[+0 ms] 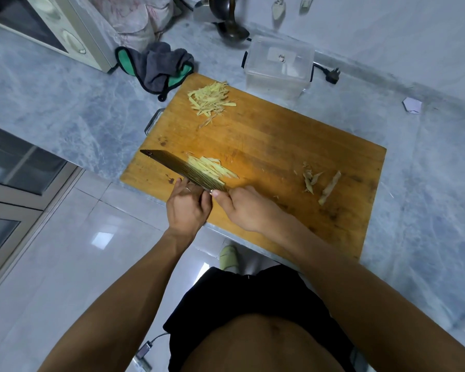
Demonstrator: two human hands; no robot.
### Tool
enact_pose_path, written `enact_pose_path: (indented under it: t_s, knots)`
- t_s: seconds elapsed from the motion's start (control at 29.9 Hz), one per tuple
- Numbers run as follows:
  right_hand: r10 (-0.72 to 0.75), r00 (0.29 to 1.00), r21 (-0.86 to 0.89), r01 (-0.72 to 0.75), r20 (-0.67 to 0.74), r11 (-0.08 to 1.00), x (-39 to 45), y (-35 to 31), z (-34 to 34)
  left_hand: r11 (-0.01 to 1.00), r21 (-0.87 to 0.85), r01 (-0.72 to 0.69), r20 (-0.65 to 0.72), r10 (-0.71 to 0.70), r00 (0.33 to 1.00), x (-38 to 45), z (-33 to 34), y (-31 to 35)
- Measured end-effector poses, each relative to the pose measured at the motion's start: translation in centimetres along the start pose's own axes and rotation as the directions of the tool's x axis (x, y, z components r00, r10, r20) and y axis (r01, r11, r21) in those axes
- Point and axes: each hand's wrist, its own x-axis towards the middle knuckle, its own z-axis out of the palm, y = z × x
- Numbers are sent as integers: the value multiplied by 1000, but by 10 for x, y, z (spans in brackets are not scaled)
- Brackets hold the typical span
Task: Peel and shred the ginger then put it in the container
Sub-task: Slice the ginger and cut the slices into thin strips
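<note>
A wooden cutting board [279, 146] lies on a grey marbled counter [65, 103]. The right hand [242, 208] grips the handle of a cleaver [183, 169], fingers curled round it with the thumb lying along the top; the handle itself is hidden inside the fist. The blade runs left and away from the hand, tilted over a small heap of ginger shreds [212, 167] at the near left part of the board. The left hand [187, 208] sits just beside the right one at the board's near edge, its fingertips touching the blade's near side by the heel; the fingers are bent, but I cannot tell whether they pinch anything. A ring shows on one finger.

A larger pile of ginger strips [211, 99] lies at the far left corner of the board. Brown ginger peelings [320, 181] lie apart on the right side. A clear plastic container [278, 67] stands on the counter touching the board's far edge, open at the top. A grey and green cloth [159, 67] lies to its left, by a microwave [49, 28]. No writing is readable anywhere.
</note>
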Motion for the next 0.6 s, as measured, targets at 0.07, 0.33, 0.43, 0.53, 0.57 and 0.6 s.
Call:
enact_pose_path:
  t_s: [0.07, 0.33, 0.43, 0.53, 0.57, 0.6]
  knots:
    - [-10, 1000, -7, 10, -2, 1000, 2, 3, -1, 1000, -15, -11, 2, 11, 1000, -1, -3, 4]
    - [-92, 994, -9, 92, -53, 996, -4, 13, -12, 998, -26, -54, 59, 55, 997, -2, 11, -9]
    - [-87, 996, -15, 87, -29, 996, -11, 14, -13, 995, -13, -102, 8, 102, 995, -2, 10, -9]
    - [-66, 998, -19, 66, -8, 998, -12, 14, -14, 995, -10, -102, -27, 101, 994, -2, 11, -7]
    - [-59, 998, -22, 59, -4, 998, -13, 14, -14, 995, -8, -97, -35, 97, 995, -2, 11, -6]
    - [-53, 999, -30, 52, -2, 998, -13, 14, -13, 996, -3, -94, -47, 93, 995, -2, 12, -5]
